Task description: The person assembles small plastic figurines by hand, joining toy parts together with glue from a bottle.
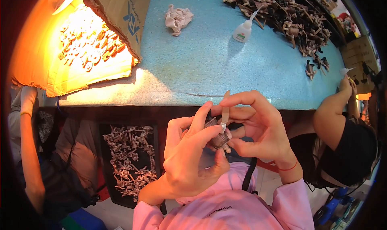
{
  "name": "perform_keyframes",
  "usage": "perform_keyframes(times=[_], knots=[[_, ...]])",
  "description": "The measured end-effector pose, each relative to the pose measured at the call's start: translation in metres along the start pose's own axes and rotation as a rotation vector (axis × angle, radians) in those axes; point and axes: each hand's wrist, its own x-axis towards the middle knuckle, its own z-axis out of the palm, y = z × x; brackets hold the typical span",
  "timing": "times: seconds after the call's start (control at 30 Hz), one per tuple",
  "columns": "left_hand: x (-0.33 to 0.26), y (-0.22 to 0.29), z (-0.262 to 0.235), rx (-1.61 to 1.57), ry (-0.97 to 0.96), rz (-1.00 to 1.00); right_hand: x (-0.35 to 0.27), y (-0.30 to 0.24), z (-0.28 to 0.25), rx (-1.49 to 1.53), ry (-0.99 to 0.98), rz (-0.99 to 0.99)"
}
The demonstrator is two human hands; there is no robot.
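While fingers hold figurine by table edge, bottle well apart.

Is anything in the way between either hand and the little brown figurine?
Nothing visible blocks the left hand, which holds the brown figurine directly. A flat wooden stick stands against the figurine at the right hand's index fingertip, but nothing shows between the right thumb and the figurine.

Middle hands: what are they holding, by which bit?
A small brown figurine: the left hand holds its body; the right hand holds its right side, touching a flat stick.
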Motion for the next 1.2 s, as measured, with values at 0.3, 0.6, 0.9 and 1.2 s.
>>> perform_keyframes(times=[0.3,0.6,0.9,1.2], knots=[[0.005,-0.005,-0.016,0.031,-0.182,0.000,0.004,0.004,0.000,0.089,-0.001,0.031],[0.005,-0.005,-0.010,0.036,-0.090,0.027,0.003,0.002,0.003,0.040,0.024,-0.008],[-0.006,-0.018,-0.001,-0.552,0.006,-0.355,0.012,0.007,0.002,0.027,0.026,0.017],[-0.001,-0.030,-0.008,-1.620,-0.012,-0.913,-0.001,0.025,-0.007,-0.324,0.414,-0.194]])
